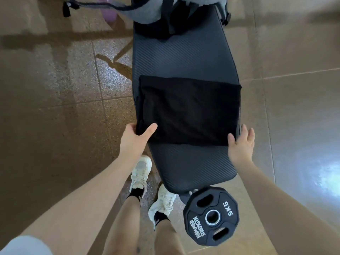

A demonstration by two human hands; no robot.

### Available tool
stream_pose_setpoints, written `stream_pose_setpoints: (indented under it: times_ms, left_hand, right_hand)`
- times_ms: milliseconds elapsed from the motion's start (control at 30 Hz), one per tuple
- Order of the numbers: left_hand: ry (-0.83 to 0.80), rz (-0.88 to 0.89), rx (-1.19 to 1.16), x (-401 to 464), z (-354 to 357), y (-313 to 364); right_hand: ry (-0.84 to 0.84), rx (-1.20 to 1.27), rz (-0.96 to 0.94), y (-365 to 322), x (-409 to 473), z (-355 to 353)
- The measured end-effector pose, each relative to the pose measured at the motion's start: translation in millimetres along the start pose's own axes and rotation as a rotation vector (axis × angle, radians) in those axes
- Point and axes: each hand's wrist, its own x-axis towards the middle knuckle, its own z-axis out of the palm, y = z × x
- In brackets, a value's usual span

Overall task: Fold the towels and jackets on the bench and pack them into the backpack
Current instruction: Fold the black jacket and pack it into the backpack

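Bare forearms reach fwd from the bottom edge. Left hand [137, 136] pinches the near-left corner of the black towel [189, 111], thumb on top, fingers tucked under the edge. Right hand [242, 142] has fingers spread & straight, thumb touching the towel's near-right corner, gripping nothing. Towel lies flat as a folded rectangle across the middle of the black padded desk [184, 52]. Grey backpack [147, 10] w/ black straps sits at the desk's far end, well apart from the towel. White sneakers [141, 173] stand on the tiled floor [55, 107] at the near-left. 5 kg weight plate [211, 216] sits just beside the desk's near end.
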Motion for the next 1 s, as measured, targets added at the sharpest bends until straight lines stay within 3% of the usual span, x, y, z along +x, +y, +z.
stream_pose_setpoints:
  times_ms: [100,233,400,567,667,833,1000]
  left_hand:
    - [0.044,-0.064,-0.005,4.6,10.4,0.4]
    - [0.018,-0.155,-0.337,1.8,9.3,-1.2]
    - [-0.025,-0.151,-0.577,-13.2,-3.3,-7.7]
    - [0.035,-0.077,-0.555,-38.8,-8.4,-7.1]
    - [-0.009,-0.044,-0.571,-73.7,-11.8,1.3]
    - [-0.129,-0.157,-0.502,-128.7,-31.9,28.6]
    - [-0.181,-0.482,-0.458,-137.5,-53.7,69.6]
  right_hand:
    - [-0.007,0.194,0.095,10.6,2.0,3.2]
    - [0.055,0.334,0.153,0.6,-2.6,12.7]
    - [-0.099,0.745,0.291,-8.7,0.4,14.3]
    - [-0.155,1.048,0.335,11.3,-19.7,-5.9]
    - [-0.214,1.171,0.342,24.1,-47.0,-29.1]
    - [-0.282,1.12,0.48,25.1,-78.8,-90.5]
    - [-0.409,0.92,0.653,-0.7,-67.5,-134.3]
